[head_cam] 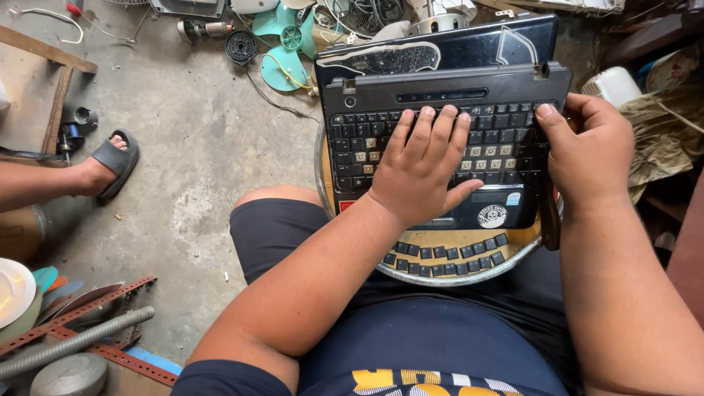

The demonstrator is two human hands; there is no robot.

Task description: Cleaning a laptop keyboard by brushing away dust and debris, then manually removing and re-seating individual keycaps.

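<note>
While the person sits with a round tray [469, 276] across the lap, a black laptop [447, 139] lies on that tray directly beneath both hands, its long axis running side to side between them and its lid tilted away, beyond the fingertips. Hinge side lies far from the body; palm rest lies nearest.

Keyboard [440, 147]: it spans the width between the two hands. Several caps are missing, leaving pale sockets visible just left of and just right of the left hand's fingers.

Left hand [422, 172]: open and flat, palm down, fingers spread on the middle rows of the keyboard, thumb out toward the right hand over the touchpad area. It grips nothing. This hand sits nearer the centre of the keys.

Right hand [587, 154]: curled around the laptop's right edge, thumb pressed on the outermost keys at the top corner, the fingers wrapping behind the casing. It clasps the laptop, steadying it.

Loose keys [447, 253]: two short rows of detached black caps lie on the tray below the left wrist, between the laptop's front edge and the person's body, apart from both hands.

Beyond the left elbow, another person's sandalled foot [110, 165] rests on the concrete floor [191, 161], well clear.
</note>
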